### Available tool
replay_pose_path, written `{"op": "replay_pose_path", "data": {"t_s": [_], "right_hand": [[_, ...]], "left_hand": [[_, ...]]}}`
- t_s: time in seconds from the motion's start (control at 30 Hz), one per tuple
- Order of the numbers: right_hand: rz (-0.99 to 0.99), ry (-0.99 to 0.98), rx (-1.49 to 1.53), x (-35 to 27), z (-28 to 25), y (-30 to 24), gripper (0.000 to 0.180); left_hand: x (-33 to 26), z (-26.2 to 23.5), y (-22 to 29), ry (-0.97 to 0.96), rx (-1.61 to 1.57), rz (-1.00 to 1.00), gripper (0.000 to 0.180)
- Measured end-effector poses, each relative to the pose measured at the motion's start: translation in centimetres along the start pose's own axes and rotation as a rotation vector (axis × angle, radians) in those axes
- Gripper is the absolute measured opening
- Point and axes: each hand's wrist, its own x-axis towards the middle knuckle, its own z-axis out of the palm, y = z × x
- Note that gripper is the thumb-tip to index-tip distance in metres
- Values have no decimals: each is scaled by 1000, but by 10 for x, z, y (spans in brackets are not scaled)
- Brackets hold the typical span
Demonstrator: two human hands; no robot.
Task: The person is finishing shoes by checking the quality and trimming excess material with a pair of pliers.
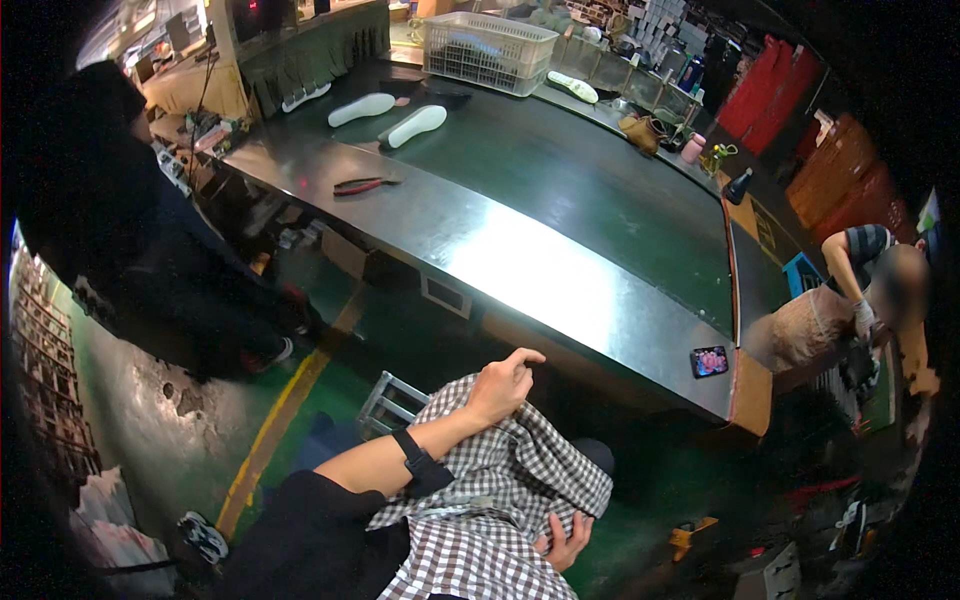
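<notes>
My left hand [503, 387] rests over my knee on a brown-and-white checked apron [470, 545]. Its index finger points outward and the other fingers curl loosely, with nothing visible in them. Lower down, my right hand [567, 542] lies against the apron, fingers apart and empty; its wrist is hidden by the cloth. Beyond my knees stands a long workbench [450, 235] with a shiny metal front strip. On that strip lie red-handled pliers [363, 186] and, near the right end, a phone [710, 362] with its screen lit. Neither hand touches the bench.
White sole-shaped pieces [413, 127] lie on the bench's far left, near a plastic crate [490, 55]. A brown shoe [641, 133] and pink bottle [692, 148] stand along the back. A dark-clothed person [130, 230] is at left, another person [855, 265] at right.
</notes>
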Motion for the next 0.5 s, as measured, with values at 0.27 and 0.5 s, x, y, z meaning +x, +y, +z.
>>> {"op": "replay_pose_path", "data": {"t_s": [0.27,0.5], "right_hand": [[51,-126,79,13,-7,-17,37],[116,-202,221,65,-37,-54,33]], "left_hand": [[48,-51,-51,307,-412,-310,47],[169,-113,-119,456,-264,-349,55]]}}
